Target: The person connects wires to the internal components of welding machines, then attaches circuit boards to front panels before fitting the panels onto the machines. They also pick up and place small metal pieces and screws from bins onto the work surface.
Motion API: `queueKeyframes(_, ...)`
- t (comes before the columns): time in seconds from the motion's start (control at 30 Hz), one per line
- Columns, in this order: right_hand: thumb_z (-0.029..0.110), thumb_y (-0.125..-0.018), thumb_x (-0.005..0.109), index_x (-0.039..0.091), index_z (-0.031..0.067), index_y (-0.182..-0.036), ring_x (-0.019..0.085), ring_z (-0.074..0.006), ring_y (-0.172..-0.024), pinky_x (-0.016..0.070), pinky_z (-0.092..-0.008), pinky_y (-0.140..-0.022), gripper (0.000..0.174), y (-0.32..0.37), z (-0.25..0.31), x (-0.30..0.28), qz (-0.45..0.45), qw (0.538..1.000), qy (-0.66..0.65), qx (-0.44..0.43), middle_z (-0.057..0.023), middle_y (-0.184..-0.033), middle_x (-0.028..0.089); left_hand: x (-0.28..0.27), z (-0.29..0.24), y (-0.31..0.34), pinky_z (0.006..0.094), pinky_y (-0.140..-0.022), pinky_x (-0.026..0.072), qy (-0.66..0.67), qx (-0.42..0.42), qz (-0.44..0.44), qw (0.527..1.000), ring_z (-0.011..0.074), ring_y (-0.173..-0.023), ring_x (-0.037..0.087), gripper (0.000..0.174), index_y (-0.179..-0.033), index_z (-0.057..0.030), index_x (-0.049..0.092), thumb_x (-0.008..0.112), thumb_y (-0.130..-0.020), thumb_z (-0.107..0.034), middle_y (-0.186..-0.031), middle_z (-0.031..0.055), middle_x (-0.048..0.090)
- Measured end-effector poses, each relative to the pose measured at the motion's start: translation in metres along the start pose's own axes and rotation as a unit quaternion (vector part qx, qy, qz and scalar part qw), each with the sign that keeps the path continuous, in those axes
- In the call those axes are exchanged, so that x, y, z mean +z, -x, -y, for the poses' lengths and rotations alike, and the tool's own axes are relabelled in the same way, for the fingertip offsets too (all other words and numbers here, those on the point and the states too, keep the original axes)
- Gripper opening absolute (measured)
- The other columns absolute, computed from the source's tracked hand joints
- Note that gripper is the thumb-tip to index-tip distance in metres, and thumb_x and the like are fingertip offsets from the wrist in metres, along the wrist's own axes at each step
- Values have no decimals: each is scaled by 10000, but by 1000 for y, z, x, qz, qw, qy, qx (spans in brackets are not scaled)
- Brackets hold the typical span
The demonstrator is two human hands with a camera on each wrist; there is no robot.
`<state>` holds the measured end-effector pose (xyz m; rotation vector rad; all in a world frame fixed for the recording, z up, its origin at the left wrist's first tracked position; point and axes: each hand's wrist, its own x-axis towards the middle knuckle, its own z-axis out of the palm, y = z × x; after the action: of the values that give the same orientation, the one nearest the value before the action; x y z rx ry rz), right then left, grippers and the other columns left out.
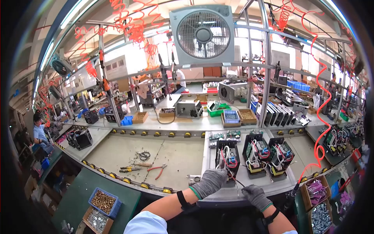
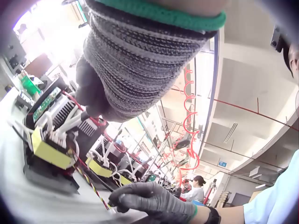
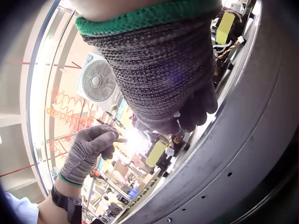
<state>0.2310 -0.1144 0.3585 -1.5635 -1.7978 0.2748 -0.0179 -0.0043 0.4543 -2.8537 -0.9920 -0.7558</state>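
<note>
Both hands wear grey knitted gloves. At the near left circuit unit (image 1: 228, 154), a black assembly with red, blue and white wires, my left hand (image 1: 212, 182) is beside its front. A thin dark piece (image 3: 121, 140) sticks out from between its thumb and fingers, close to the unit's white cables (image 2: 70, 122); what kind of piece it is I cannot tell. Lower and to the right, my right hand (image 1: 256, 196) pinches the end of a thin black strip (image 1: 239, 182), like a cable tie, leading toward the unit. Twisted yellow, red and black wires (image 2: 96, 190) hang alongside.
Two similar units (image 1: 257, 153) (image 1: 281, 156) stand to the right on the pale board (image 1: 210, 171). Red-handled pliers (image 1: 157, 171) and yellow-handled cutters (image 1: 129, 169) lie left. A red coiled hose (image 1: 320, 152) hangs right. Bins of screws (image 1: 104, 201) and parts (image 1: 316, 191) flank the bench.
</note>
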Motion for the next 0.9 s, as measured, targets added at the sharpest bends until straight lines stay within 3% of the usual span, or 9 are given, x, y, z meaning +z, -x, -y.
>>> queueKeyframes(0.1,184,-816,766,754,66,-901,703,-309,-869,559,-391,-785,146,-1,13,1,-53,997,26,-40,-149,-967,730,7,8,15,428,-624,545,200,-42,-104,973,341,-665,678,207,-973,-43,671,681,-921,-244,-722,168,666)
queueKeyframes(0.17,170,-803,774,742,73,-893,694,-314,-906,549,-404,-809,136,-7,43,-20,-84,987,102,-93,-148,-980,724,-3,15,15,401,-722,565,297,-98,-78,947,288,-821,695,380,-1198,-59,640,726,-897,-275,-918,167,692)
queueKeyframes(0.23,157,-790,782,730,80,-884,685,-320,-942,540,-417,-833,132,-19,76,-41,-116,966,174,-153,-147,-994,719,-9,27,17,422,-762,566,252,-81,-101,959,314,-884,693,410,-1249,-62,621,704,-911,-278,-966,178,688)
queueKeyframes(0.47,166,-781,772,691,103,-964,641,-330,-894,495,-462,-812,210,-86,109,-38,-82,958,241,-131,-106,-951,667,2,66,-14,464,-772,549,171,-62,-33,983,366,-860,673,215,-1067,-109,711,655,-921,-256,-934,170,682)
queueKeyframes(0.53,269,-795,755,667,142,-1033,629,-270,-950,474,-434,-816,283,-107,108,-32,-101,896,392,-185,-62,-1000,655,5,66,-25,469,-768,547,161,-65,-22,985,368,-853,672,201,-1043,-103,708,650,-922,-253,-925,172,678)
queueKeyframes(0.7,241,-777,757,641,126,-949,637,-278,-936,479,-439,-808,237,-137,92,-28,-39,883,408,-230,-68,-1000,657,13,69,-30,480,-775,540,155,-48,-29,986,368,-851,667,171,-990,-90,699,634,-923,-233,-888,170,673)
queueKeyframes(0.77,218,-786,763,651,111,-919,658,-302,-845,499,-447,-749,204,-143,89,-34,-49,914,298,-271,-98,-913,672,18,71,-27,475,-781,540,160,-54,-29,985,365,-854,667,175,-996,-88,704,632,-922,-229,-881,168,679)
queueKeyframes(0.83,211,-787,782,663,95,-891,662,-327,-762,516,-456,-706,196,-153,83,-36,-68,941,228,-242,-122,-830,673,20,73,-24,468,-777,543,215,-58,-43,974,360,-840,670,170,-1002,-86,714,643,-912,-212,-889,172,684)
queueKeyframes(0.9,225,-794,803,671,92,-889,659,-325,-749,522,-443,-702,210,-158,83,-40,-31,998,56,-5,-111,-814,675,18,72,-18,465,-776,545,256,-77,-37,963,358,-836,673,171,-1005,-85,718,653,-903,-205,-897,173,685)
